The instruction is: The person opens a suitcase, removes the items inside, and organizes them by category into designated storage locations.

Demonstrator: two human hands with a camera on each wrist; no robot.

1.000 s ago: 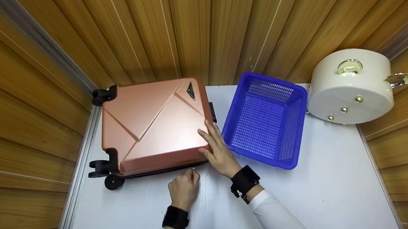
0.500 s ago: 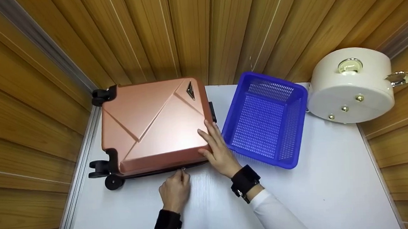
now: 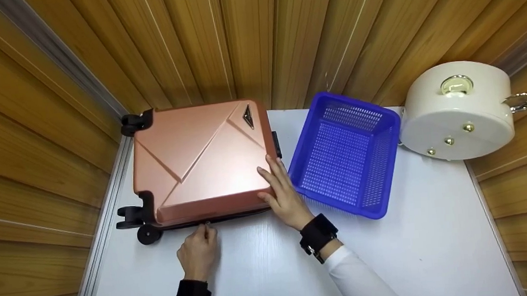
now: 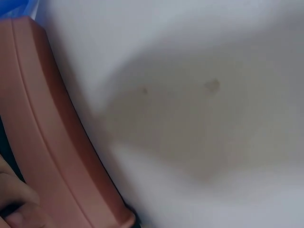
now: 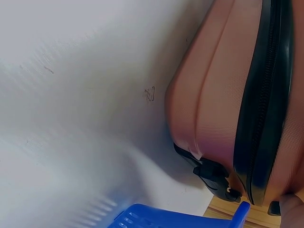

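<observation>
A rose-pink hard-shell suitcase [image 3: 205, 160] lies flat with its black wheels to the left. Low on its near side, my left hand [image 3: 197, 255] pinches a small, shiny zipper pull [image 3: 207, 223]. In the left wrist view, the curled fingers [image 4: 23, 204] show beside the suitcase's side wall. My right hand [image 3: 290, 203] rests on the near right corner of the shell, its fingers spread over the top and edge. The right wrist view shows the dark zipper [image 5: 263, 104] running along the suitcase's side, its teeth together there.
A blue perforated plastic basket [image 3: 394, 158] stands just right of the suitcase and right hand. Farther right, a cream round case [image 3: 456, 127] with gold-coloured knobs leans by the wall. Wood-panelled walls [image 3: 248, 43] bound the white surface [image 3: 271, 275] at the back and sides.
My left hand has slid leftward along the suitcase's near side, toward the wheels, with the zipper pull. My right hand has stayed on the corner.
</observation>
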